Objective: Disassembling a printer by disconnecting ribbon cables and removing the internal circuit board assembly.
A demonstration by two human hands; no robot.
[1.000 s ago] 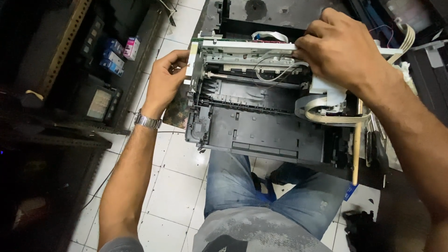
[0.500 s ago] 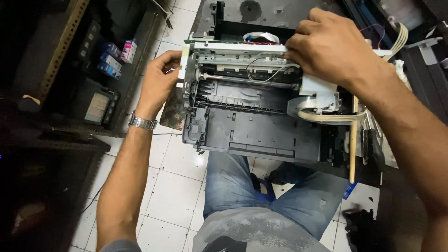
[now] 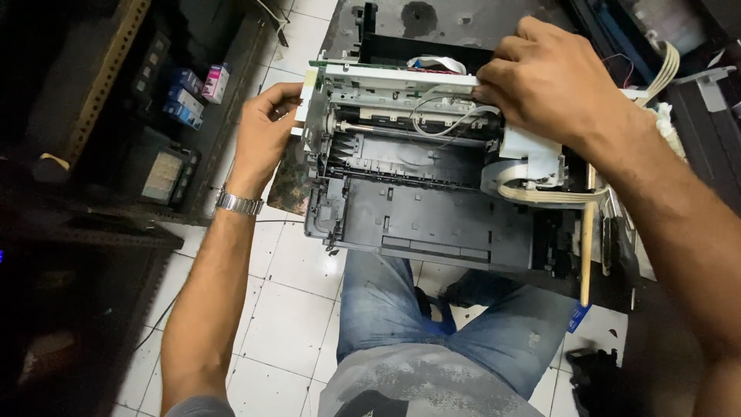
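Nearest the camera, the person's legs in blue jeans (image 3: 401,309) are bent above a floor (image 3: 285,316) of white tiles with dark grout, and a thin dark cable crosses the tiles at the left. An opened printer chassis (image 3: 432,208), its cover off and its dark grey paper path bare, sits over the knees, above the floor; what bears it from below is hidden. The left forearm rises from the lower left, a metal wristwatch (image 3: 239,203) on the wrist, and the left hand (image 3: 262,135) stands at the chassis's left end, thumb and fingers closed on the white metal side plate there. The right arm comes in from the right edge, bent down over the machine, and the right hand (image 3: 552,81) lies palm down on the far right part of the metal frame, fingers curled and pressed onto the carriage area, beside a loop of thin white wires (image 3: 448,116). Under that hand a flat pale ribbon of tubes (image 3: 540,193) curves off to the right. To the left, in a dark metal rack (image 3: 100,85), lie small boxes in blue and pink (image 3: 197,89). Beyond the chassis a grey, stained panel (image 3: 463,19) spreads across the far side.
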